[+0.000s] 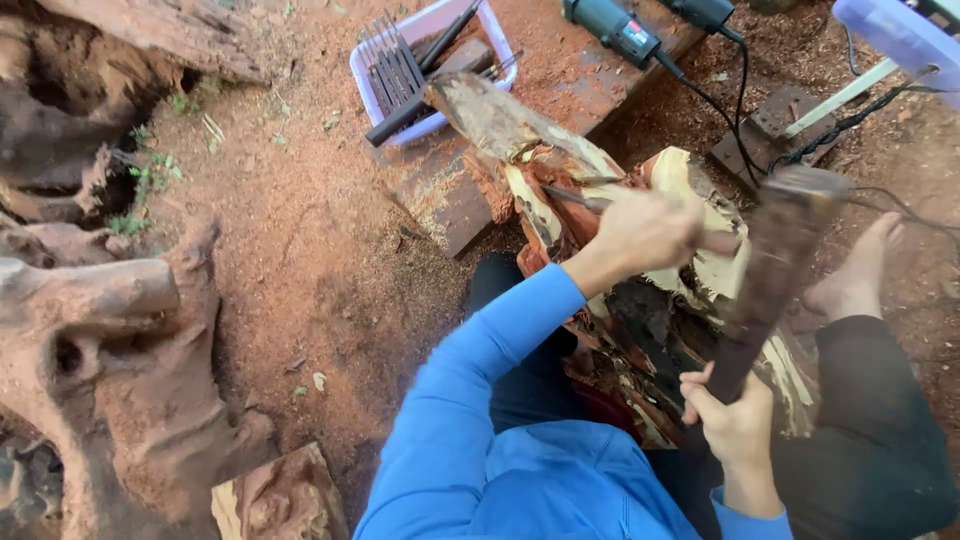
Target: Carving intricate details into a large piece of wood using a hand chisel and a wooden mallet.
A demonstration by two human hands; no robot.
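— Gripping what?
— My left hand is closed round a chisel on the wood chunk below it; my right hand is fisted round a wooden mallet.

There is one view only, from a camera worn on the person's head. It looks steeply down and forward over the blue sleeve onto the lap, close to the work. The left hand sits just right of the middle of the view; the right hand lies nearer the camera, below it. Beyond the hands the top edge takes in the sawdust-covered ground; carved root pieces fill the left.
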